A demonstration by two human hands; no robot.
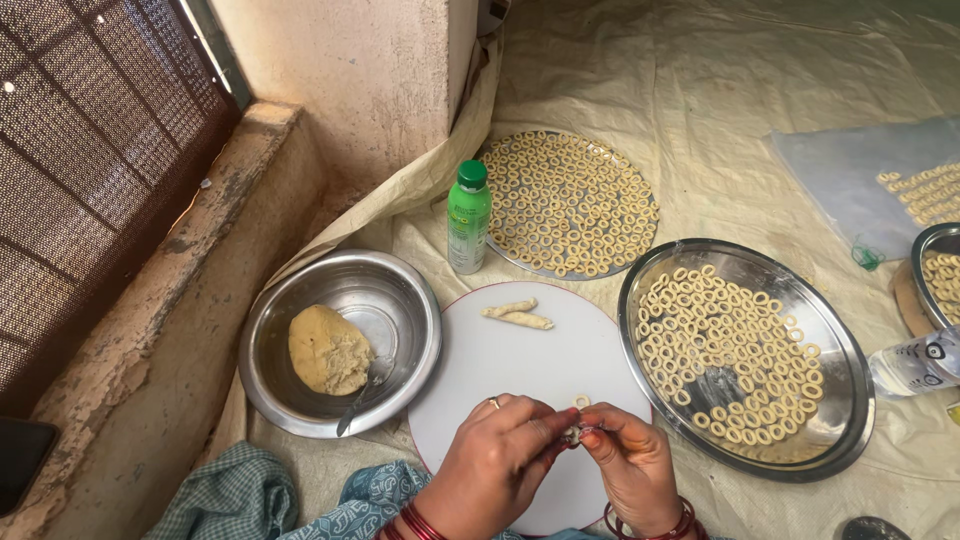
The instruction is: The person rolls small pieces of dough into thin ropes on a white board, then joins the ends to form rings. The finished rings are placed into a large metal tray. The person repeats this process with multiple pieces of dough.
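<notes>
Both hands, left hand and right hand, pinch 1 small dough piece between fingertips, each grip narrow and closed on it, above the white board's near edge. It looks soft, light, easily squashed; its ends seem safest to hold.

There is one view only, from the camera on my head, looking steeply down and a little forward over my lap onto the floor where I sit. It sits close: my left grip and right grip fill the bottom middle of the frame, cut off at the wrists by the lower edge. Beyond my grip the view reaches across the white round board to the far tray. Left of my grip it takes in the wall and mesh window; right of it, the frame edge cuts off another tray.
</notes>
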